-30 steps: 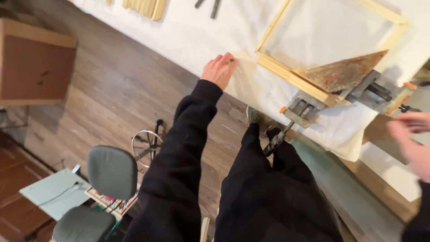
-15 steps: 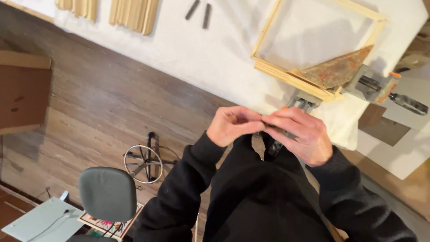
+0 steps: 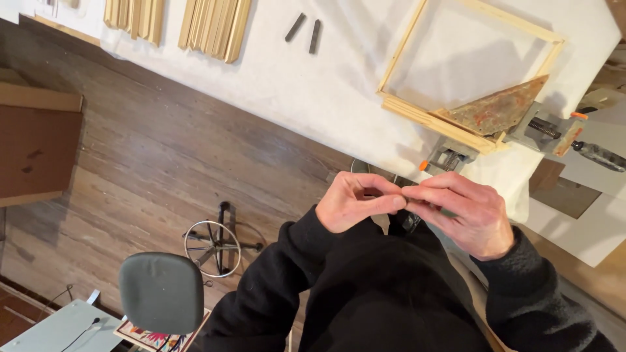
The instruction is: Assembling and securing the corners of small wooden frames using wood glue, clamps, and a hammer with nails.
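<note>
My left hand point(image 3: 357, 203) and my right hand point(image 3: 464, 214) meet in front of my chest, above my black sleeves. Their fingertips pinch together on something small that the fingers almost wholly hide. Both hands hover off the near edge of the white-covered table point(image 3: 306, 91). On the table beyond them lies a pale wooden frame point(image 3: 427, 120). A rusty triangular plate point(image 3: 499, 111) rests on its near corner, held by a metal corner clamp point(image 3: 546, 129) with orange parts.
Bundles of wood strips point(image 3: 215, 26) and two short dark bars point(image 3: 304, 30) lie at the table's far side. A grey stool point(image 3: 162, 293) and a wheeled ring base point(image 3: 212, 246) stand on the plank floor. A brown box point(image 3: 36, 150) sits at left.
My left hand has come off the table edge and my right hand has swung in from the right. They now meet in front of my chest and pinch together.
</note>
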